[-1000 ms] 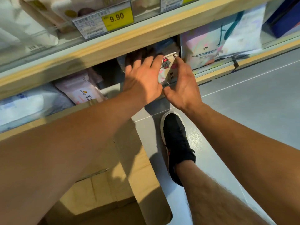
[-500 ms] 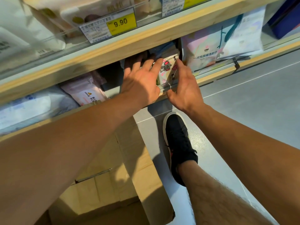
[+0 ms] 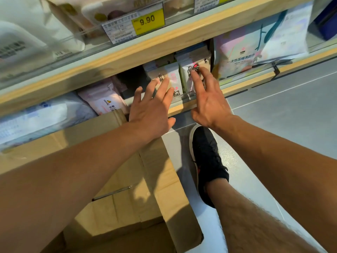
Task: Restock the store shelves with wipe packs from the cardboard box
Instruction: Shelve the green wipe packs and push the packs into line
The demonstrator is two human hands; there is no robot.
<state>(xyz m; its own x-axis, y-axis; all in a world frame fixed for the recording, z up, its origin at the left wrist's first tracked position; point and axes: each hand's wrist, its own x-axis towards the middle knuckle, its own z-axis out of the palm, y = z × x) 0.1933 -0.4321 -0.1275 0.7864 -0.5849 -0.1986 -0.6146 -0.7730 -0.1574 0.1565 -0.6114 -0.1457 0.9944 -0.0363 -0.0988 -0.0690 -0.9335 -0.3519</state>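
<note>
Two small wipe packs stand upright side by side on the lower shelf (image 3: 182,108): a left wipe pack (image 3: 173,77) with pink print and a right wipe pack (image 3: 189,68) with a cartoon figure. My left hand (image 3: 151,110) is spread in front of the left pack, fingertips at its lower face. My right hand (image 3: 207,101) has its fingers apart, with the fingertips touching the front of the right pack. Neither hand grips anything. The open cardboard box (image 3: 127,207) sits on the floor below my left arm.
A pink-and-white pack (image 3: 105,101) and a bluish pack (image 3: 45,114) lie further left on the same shelf. A large pastel bag (image 3: 244,53) stands to the right. The upper shelf carries a yellow 9.90 price tag (image 3: 147,20). My black shoe (image 3: 207,161) rests on the grey floor.
Both hands have drawn back out of the shelf toward me. The two packs they covered now stand free at the shelf front, and the fingers have spread apart.
</note>
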